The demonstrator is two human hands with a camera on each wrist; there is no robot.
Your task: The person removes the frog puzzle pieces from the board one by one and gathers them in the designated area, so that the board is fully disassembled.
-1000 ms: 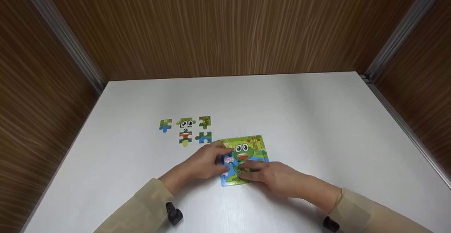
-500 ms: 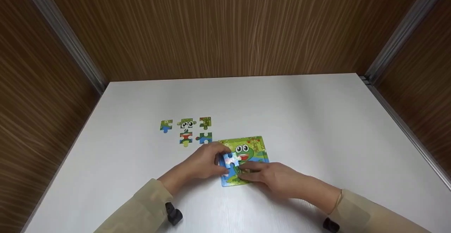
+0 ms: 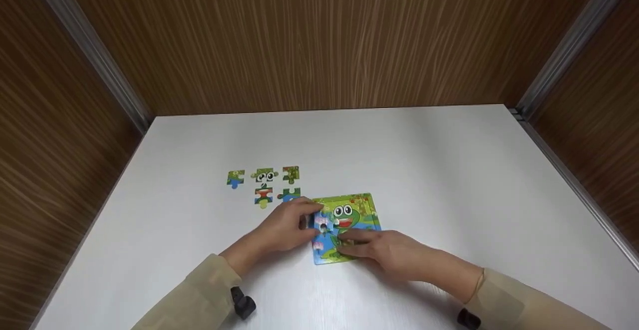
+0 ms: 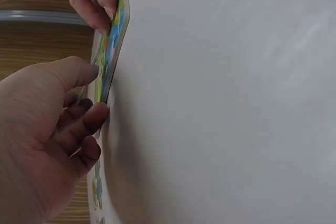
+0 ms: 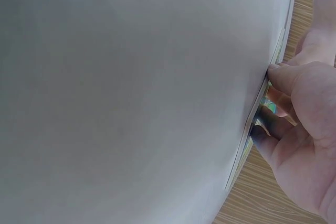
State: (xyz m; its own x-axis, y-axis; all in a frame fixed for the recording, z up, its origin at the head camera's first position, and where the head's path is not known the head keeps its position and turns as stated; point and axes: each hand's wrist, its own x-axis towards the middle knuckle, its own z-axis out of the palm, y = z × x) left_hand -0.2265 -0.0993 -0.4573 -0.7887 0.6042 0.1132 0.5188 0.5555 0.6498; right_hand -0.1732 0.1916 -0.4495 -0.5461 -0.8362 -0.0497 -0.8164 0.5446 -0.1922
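In the head view a square frog puzzle board (image 3: 367,210) lies on the white table (image 3: 424,170). My left hand (image 3: 287,225) is at its left side, thumb and index finger pinching a blue-and-pink puzzle piece (image 3: 325,218) at the board's left part. My right hand (image 3: 397,252) rests its fingertips on the board's lower right, over the frog's body. From low down, the left wrist view has the left thumb and fingers (image 4: 79,124) right at the board's edge. In the right wrist view the fingers of the right hand (image 5: 294,114) meet the board's rim, and its palm stays off the table.
Several loose pieces lie left of the board: a frog-eyes piece (image 3: 264,175), a red-mouth piece (image 3: 263,195), a corner piece (image 3: 235,178), a green piece (image 3: 290,173) and a blue-green piece (image 3: 290,194) partly behind the left hand. Wood-grain panels (image 3: 319,40) enclose the table's back and sides.
The blue-and-pink piece, flat in the board a second ago, came up tilted between the left thumb and finger, then moved slightly left and down. The right hand has stayed still.
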